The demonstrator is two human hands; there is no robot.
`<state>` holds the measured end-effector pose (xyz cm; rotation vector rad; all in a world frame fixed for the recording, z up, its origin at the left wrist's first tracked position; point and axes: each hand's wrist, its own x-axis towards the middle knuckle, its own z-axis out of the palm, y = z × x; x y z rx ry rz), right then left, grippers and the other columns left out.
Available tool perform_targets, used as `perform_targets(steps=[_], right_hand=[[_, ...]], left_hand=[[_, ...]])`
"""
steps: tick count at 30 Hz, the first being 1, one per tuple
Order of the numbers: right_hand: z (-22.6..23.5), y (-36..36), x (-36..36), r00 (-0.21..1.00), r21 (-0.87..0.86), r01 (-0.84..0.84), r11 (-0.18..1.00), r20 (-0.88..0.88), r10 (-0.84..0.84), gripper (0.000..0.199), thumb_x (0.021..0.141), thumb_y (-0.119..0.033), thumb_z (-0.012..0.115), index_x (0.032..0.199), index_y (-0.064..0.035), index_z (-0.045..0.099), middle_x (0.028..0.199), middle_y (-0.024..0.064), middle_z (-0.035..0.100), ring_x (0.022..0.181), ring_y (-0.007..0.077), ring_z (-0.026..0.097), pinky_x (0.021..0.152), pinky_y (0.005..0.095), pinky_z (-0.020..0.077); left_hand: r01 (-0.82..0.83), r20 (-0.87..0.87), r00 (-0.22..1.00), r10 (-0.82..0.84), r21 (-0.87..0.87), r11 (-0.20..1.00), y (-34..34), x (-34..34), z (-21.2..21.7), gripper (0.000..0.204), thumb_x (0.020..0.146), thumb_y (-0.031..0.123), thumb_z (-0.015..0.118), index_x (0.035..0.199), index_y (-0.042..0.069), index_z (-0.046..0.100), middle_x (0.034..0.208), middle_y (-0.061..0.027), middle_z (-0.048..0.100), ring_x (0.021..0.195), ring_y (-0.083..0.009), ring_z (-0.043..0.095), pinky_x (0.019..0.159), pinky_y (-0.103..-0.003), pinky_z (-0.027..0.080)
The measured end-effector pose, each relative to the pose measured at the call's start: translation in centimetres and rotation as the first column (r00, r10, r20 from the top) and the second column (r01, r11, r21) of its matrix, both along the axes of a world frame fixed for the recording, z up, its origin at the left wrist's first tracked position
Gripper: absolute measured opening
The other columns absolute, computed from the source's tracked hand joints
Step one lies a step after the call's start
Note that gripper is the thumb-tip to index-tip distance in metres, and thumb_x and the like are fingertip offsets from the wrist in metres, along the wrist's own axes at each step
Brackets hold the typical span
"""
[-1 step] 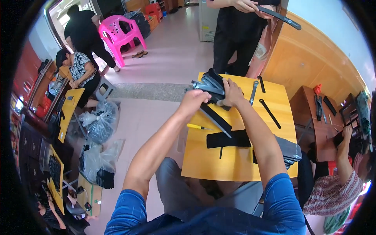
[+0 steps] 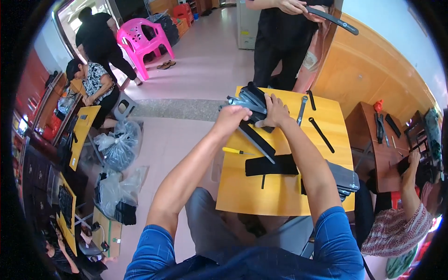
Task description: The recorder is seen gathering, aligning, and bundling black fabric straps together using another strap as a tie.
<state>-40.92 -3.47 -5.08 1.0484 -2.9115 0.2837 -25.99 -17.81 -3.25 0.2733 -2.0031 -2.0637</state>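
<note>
The work looks partway through to me. On the counter (image 2: 233, 198), a stack (image 2: 343, 176) of dark cases lies squared up, to the right of the screwdriver (image 2: 233, 150) and nearer the person; whether those are finished or waiting, I can't tell. The pile (image 2: 253, 99), black and grey pieces lying askew, seems to be the part left to deal with. Loose too are a pad (image 2: 270, 165), to the right of the screwdriver and slightly nearer the person, and a strap (image 2: 322, 135), well to its right.

The pile is just beyond the screwdriver, between the two hands and touching both. The left hand (image 2: 233, 117) pinches its near left edge, thumb against fingers. The right hand (image 2: 277, 112) lies against its right side, thumb spread from the fingers; I can't tell whether it grips or merely steadies.
</note>
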Motion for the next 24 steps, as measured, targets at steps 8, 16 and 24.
perform_targets(steps=[8,16,24], right_hand=[[-1.2,-2.9,0.5,0.991,0.164,0.071,0.984,-0.123,-0.051,0.110,0.069,-0.055,0.081,0.150,0.0012,0.032,0.150,0.0215,0.039,0.140,0.0373,0.040,0.115,0.0581,0.0321],[-0.6,-1.6,-0.6,0.992,0.137,0.107,0.985,-0.077,-0.097,0.089,0.074,-0.054,0.078,0.135,0.0003,0.043,0.134,0.0180,0.051,0.127,0.0332,0.054,0.107,0.0528,0.0421],[-0.7,-1.0,-2.4,0.989,0.074,0.148,0.986,-0.030,-0.146,0.086,0.074,-0.058,0.073,0.132,0.0005,0.048,0.130,0.0187,0.057,0.118,0.0340,0.061,0.098,0.0495,0.0488]], left_hand=[[0.040,0.004,0.999,-0.040,-0.230,0.972,1.7,-1.8,0.9,0.028,0.095,0.022,0.062,0.076,0.003,0.068,0.081,0.0000,0.067,0.074,-0.0072,0.055,0.067,-0.024,0.042],[0.075,0.079,0.996,-0.040,-0.514,0.854,3.4,1.7,0.5,0.034,0.094,0.026,0.065,0.071,0.001,0.066,0.064,0.0007,0.060,0.062,-0.0078,0.052,0.056,-0.030,0.040],[-0.033,0.005,0.999,0.043,-0.554,0.832,3.1,5.2,-3.1,0.039,0.097,0.026,0.063,0.069,-0.001,0.057,0.058,-0.0069,0.049,0.055,-0.0138,0.044,0.052,-0.035,0.036]])
